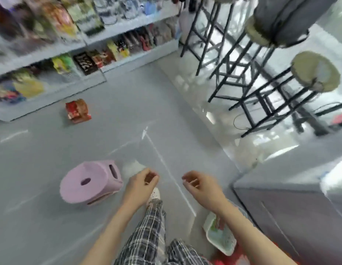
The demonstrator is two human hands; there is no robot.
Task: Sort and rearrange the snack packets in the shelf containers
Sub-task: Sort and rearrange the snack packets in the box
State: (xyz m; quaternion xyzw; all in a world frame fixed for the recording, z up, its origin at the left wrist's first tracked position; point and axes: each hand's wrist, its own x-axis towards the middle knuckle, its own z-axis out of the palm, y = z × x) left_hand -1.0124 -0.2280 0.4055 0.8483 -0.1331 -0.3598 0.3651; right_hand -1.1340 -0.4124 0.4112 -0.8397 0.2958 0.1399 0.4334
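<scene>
Both hands hang over the grey floor with fingers loosely curled and nothing in them: my left hand [142, 181] at lower centre, my right hand [197, 185] a little to its right. White shelves [128, 28] with many colourful snack packets [86, 63] run along the upper left, blurred by motion. A red and brown snack packet pile [77, 110] lies on the floor in front of the shelves, far from both hands. A pale green basket [220, 236] with a packet or two inside sits on the floor beneath my right forearm.
A pink plastic step stool [89, 181] lies left of my left hand. Black-legged bar stools [262, 83] with round cushions stand at upper right, one carrying a grey bag [286, 18]. A grey cabinet [292, 207] fills the lower right. My plaid-trousered legs [151, 236] are below.
</scene>
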